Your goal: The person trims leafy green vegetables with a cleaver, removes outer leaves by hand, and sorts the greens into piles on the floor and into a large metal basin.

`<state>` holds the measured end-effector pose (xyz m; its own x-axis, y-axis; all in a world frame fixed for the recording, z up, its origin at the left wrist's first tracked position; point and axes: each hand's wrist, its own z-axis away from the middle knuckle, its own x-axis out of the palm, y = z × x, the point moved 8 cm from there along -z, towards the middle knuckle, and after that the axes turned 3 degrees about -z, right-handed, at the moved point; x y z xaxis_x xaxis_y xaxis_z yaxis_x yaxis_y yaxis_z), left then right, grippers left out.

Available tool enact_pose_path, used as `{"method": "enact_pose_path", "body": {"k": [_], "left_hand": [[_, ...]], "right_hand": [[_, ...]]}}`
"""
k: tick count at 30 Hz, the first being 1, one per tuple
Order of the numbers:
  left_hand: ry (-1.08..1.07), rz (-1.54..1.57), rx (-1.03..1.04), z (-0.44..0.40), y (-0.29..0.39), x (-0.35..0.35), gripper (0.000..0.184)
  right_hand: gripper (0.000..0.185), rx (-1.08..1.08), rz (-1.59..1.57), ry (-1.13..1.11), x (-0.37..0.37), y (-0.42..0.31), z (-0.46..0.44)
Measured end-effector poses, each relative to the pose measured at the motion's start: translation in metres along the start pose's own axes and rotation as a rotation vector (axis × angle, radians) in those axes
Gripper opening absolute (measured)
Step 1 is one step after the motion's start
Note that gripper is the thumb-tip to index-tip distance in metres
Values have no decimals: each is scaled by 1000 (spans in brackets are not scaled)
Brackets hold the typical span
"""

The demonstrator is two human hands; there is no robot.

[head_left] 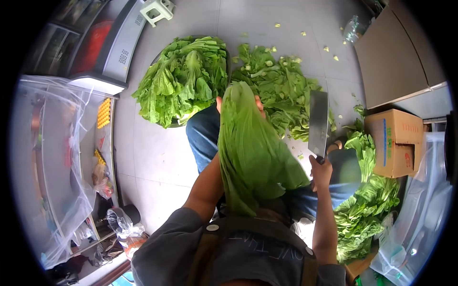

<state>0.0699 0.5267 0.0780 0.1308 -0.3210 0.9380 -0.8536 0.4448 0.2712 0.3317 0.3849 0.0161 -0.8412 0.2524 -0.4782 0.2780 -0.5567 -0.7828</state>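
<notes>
A large head of leafy green lettuce is held up in front of my body, its pale base end pointing away from me. Fingers of my left hand show at its left edge and fingertips at its right, wrapped round the base; the palm is hidden behind the leaves. My right hand grips the handle of a cleaver, whose broad blade points away from me, right of the lettuce and apart from it.
Whole greens fill a round container at the upper left. Loose trimmed leaves lie on the floor ahead. More greens are piled at my right, beside a cardboard box. A stool stands at the top left.
</notes>
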Motion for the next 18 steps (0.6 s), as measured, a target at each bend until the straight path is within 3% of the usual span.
{"method": "enact_pose_path", "body": {"k": [1,5,7,10,11,14,15,17,18], "left_hand": [[12,-4,39,0,3,-6,81],[476,196,182,10,9,-11,77],[628,230,314,14,22,-20,77],[309,-135,223,10,62,-37,74],[444,-93,304,15,74,-34,75],[461,25,422,31,108,-18,74],[460,-43,442,39,123,-10,68],[769,-381,608,61,150,19,68],[750,-309,595,65,163,8,68]], "right_hand": [[27,-4,10,3,-2,1,2],[27,95,3,0,-9,24,3],[22,172,-246,-71,-1,52,-3],[19,240,-405,-83,5,55,-1],[17,256,-415,-87,6,55,-1],[19,362,-544,-125,14,58,1],[19,367,-527,-128,15,58,0],[20,389,-499,-125,17,59,-5],[20,393,-493,-131,18,56,-5]]}}
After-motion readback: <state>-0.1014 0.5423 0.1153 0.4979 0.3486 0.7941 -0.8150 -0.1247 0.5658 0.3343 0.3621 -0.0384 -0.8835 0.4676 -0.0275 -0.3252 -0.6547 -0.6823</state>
